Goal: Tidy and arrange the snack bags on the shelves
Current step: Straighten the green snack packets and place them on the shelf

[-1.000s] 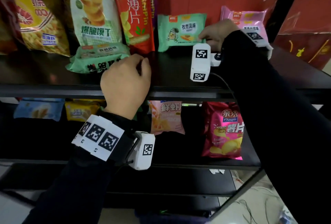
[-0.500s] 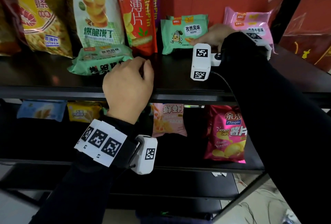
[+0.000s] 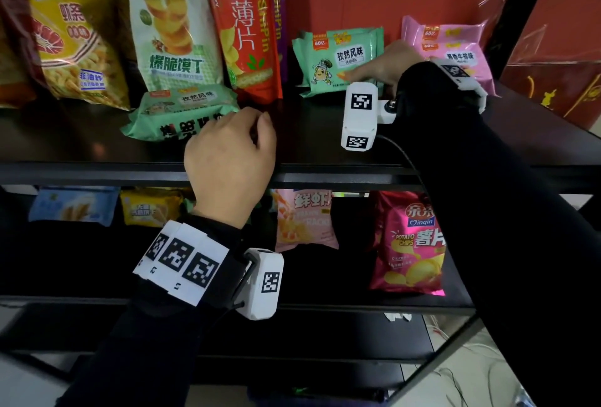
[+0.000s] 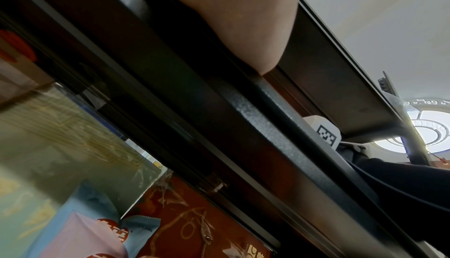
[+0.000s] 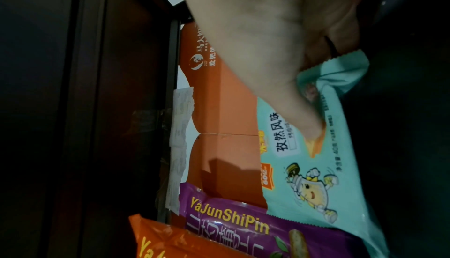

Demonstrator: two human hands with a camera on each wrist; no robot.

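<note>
A mint green snack bag (image 3: 325,58) stands upright at the back of the top shelf (image 3: 325,176), with a second one like it just behind. My right hand (image 3: 374,68) pinches its right edge, the thumb laid across the front and the fingers behind. The right wrist view shows the same hold: the right hand (image 5: 280,41) with its thumb on that green bag (image 5: 316,175). Another green bag (image 3: 182,110) lies flat near the shelf front. My left hand (image 3: 227,146) rests on the shelf edge over that bag's right corner with fingers curled under; their tips are hidden.
Tall bags lean along the back left: yellow (image 3: 71,36), white-green (image 3: 175,32), orange-red (image 3: 247,26). Pink bags (image 3: 455,45) stand right of my right hand. The lower shelf holds a pink cracker bag (image 3: 302,221), magenta chips (image 3: 409,244), a yellow bag (image 3: 149,208) and a blue bag (image 3: 71,205).
My right hand has slid from the upright green bag's upper right edge down onto its front, the thumb now reaching across it. The left hand has stayed where it was.
</note>
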